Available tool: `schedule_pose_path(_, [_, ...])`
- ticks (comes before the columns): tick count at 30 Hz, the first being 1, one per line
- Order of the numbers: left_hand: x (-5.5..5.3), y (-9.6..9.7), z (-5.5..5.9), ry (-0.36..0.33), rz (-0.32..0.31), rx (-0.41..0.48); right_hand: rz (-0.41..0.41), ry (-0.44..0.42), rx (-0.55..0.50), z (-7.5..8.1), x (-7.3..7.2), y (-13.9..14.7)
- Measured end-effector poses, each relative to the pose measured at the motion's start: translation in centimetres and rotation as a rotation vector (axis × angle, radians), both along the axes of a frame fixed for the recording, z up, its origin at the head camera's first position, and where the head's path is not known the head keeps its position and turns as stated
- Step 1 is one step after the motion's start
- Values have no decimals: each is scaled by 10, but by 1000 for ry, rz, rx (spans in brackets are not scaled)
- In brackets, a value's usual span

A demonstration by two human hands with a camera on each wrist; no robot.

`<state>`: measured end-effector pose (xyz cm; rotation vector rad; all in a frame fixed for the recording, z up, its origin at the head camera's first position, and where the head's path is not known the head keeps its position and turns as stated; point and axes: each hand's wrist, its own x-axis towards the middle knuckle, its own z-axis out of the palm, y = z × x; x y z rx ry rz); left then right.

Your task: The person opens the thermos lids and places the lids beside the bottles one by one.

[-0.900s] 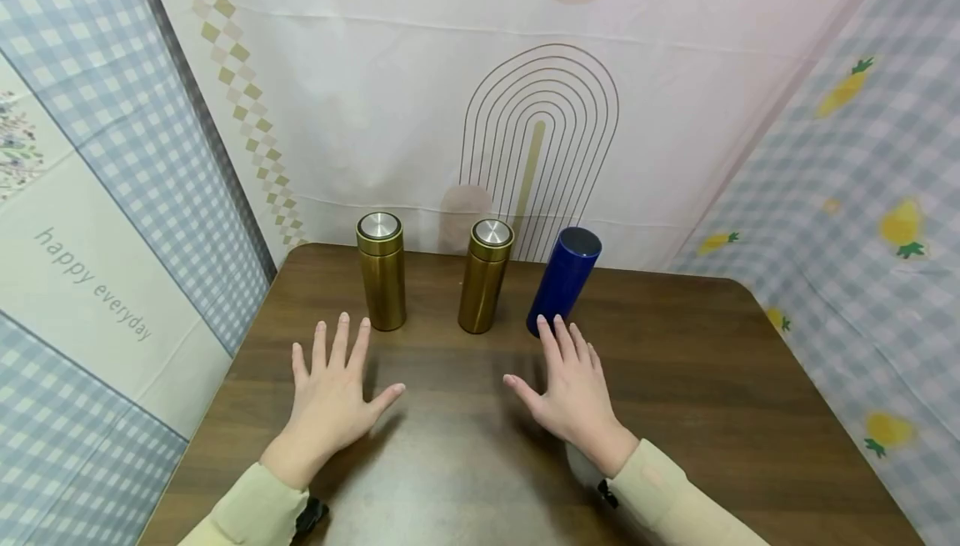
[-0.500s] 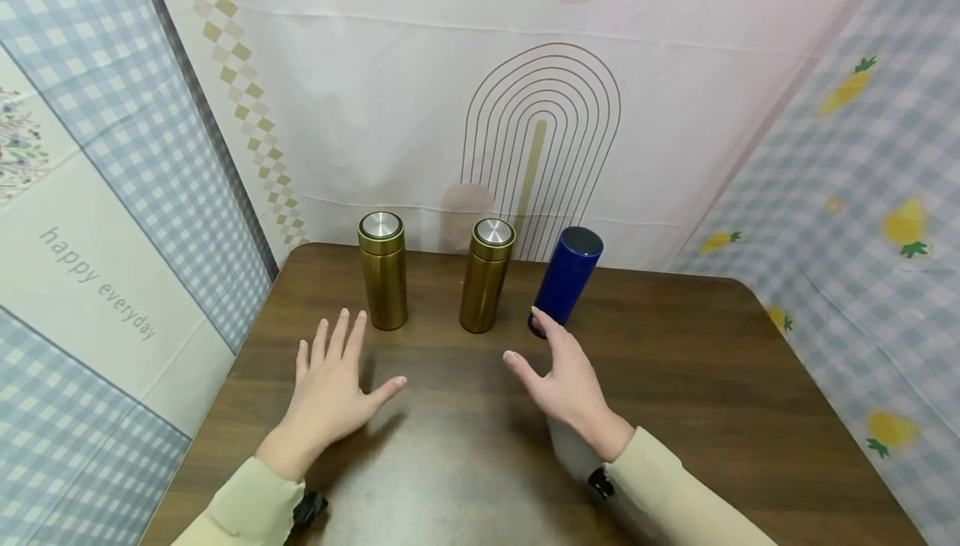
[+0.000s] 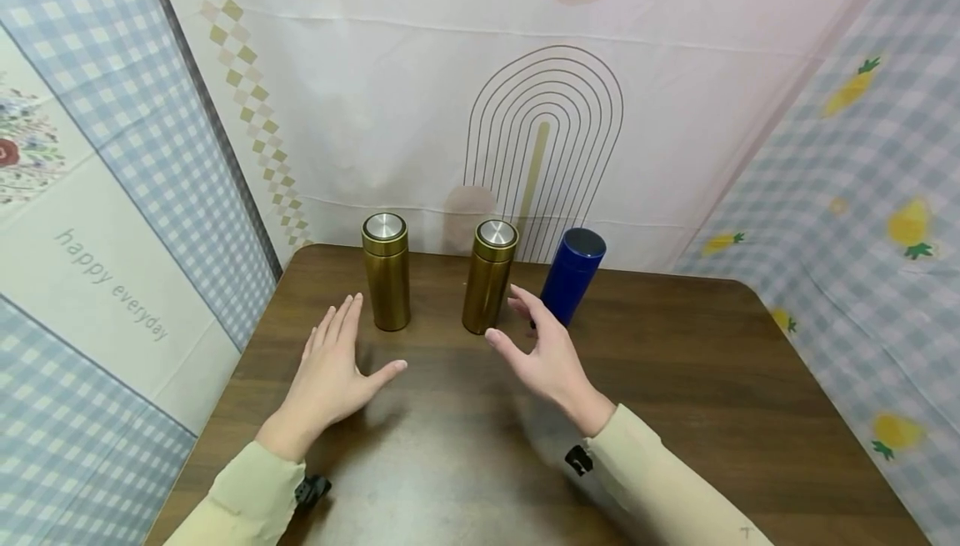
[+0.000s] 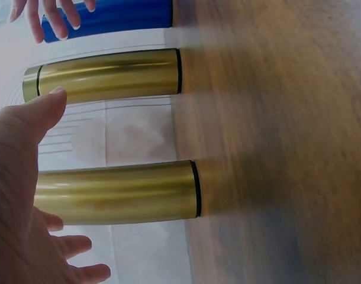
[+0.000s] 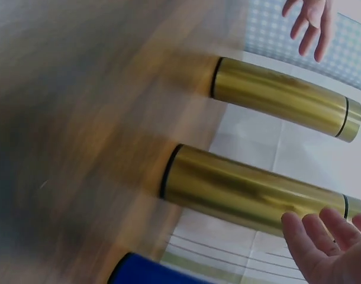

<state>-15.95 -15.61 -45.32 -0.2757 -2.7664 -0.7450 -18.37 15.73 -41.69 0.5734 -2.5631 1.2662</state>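
Three thermos bottles stand upright in a row on the wooden table. The left gold bottle [image 3: 387, 283] and the middle gold bottle [image 3: 487, 288] have silver-topped lids; the blue bottle [image 3: 572, 279] at the right has a dark top. My left hand [image 3: 327, 383] hovers just in front of and left of the left gold bottle, thumb spread from the fingers, holding nothing. Between the middle gold bottle and the blue one, my right hand [image 3: 547, 358] is raised with thumb and fingers apart, gripping nothing. It covers the blue bottle's lower left part.
The brown table [image 3: 450, 463] has its back edge close behind the bottles. A white patterned cloth [image 3: 360, 112] hangs there. Blue checked cloths hang at the left [image 3: 97, 21] and right [image 3: 810, 221] sides.
My right hand has moved left and forward, from in front of the blue bottle towards the middle gold one, its fingers bending a little. The left hand has shifted slightly forward, fingers closer together.
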Motion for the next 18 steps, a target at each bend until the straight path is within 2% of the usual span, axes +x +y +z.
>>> schedule_pose_path(9, [-9, 0, 7, -46, -14, 80, 79, 40, -98, 11, -12, -25])
schedule_pose_path(18, [-24, 3, 10, -35, -2, 142, 124, 47, -186, 21, -28, -57])
